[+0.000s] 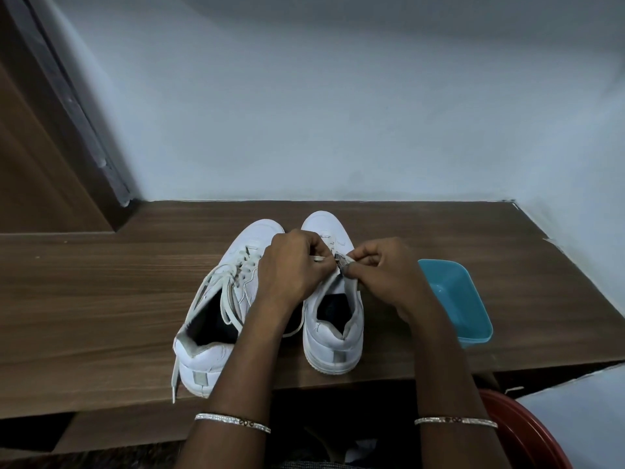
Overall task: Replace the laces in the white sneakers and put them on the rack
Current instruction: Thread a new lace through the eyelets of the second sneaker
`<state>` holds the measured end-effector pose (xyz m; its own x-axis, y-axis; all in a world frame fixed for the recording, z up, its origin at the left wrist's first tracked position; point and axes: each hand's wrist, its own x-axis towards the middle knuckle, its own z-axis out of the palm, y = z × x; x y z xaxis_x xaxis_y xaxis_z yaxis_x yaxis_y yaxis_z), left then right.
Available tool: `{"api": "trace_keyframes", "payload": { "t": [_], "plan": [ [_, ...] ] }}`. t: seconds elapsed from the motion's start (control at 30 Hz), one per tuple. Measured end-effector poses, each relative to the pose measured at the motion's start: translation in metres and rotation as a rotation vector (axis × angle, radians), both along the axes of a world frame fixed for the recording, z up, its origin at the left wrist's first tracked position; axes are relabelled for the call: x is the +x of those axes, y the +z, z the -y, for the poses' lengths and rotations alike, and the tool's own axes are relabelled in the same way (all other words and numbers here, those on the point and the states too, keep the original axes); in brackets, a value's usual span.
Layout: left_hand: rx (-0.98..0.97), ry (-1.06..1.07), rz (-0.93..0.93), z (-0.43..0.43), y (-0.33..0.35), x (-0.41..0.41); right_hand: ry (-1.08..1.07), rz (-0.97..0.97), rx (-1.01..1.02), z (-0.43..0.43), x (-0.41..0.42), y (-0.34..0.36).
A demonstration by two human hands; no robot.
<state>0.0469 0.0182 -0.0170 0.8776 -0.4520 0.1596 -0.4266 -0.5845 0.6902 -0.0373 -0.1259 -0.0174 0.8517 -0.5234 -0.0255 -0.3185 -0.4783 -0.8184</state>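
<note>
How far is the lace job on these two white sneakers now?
Done: the left sneaker has a lace through its eyelets, loose and untied; new or old, I cannot tell. In hand: the left hand pinches a lace end at the right sneaker while the right hand grips its upper part. Left: finish lacing, tie, move both from the table; no rack is visible.

A person's left hand (pixel 291 265) pinches a white lace (pixel 319 258) while the right hand (pixel 382 272) grips the upper of the right-hand sneaker (pixel 333 346). The loosely laced left-hand sneaker (pixel 216 350) stands beside it near the wooden surface's (pixel 101 299) front edge. A blue tray (pixel 453 299) sits towards the right edge.
</note>
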Motion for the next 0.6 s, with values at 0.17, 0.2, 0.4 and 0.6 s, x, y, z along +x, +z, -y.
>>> {"api": "trace_keyframes", "payload": {
  "t": [0.17,0.2,0.4,0.6],
  "plan": [
    [-0.064,0.005,-0.009,0.0049,-0.0056,-0.0011,0.002,0.011,0.235,0.0001,-0.0040,0.0019],
    [-0.081,0.000,-0.014,0.0046,-0.0069,-0.0002,-0.003,0.018,0.270,-0.0004,-0.0043,0.0020],
    [-0.082,-0.012,-0.016,0.0042,-0.0090,0.0026,-0.019,0.031,0.371,-0.0005,-0.0046,0.0001],
    [-0.044,0.000,0.013,0.0076,-0.0096,0.0018,0.013,0.033,0.535,0.0036,-0.0077,-0.0016]
  ]
}}
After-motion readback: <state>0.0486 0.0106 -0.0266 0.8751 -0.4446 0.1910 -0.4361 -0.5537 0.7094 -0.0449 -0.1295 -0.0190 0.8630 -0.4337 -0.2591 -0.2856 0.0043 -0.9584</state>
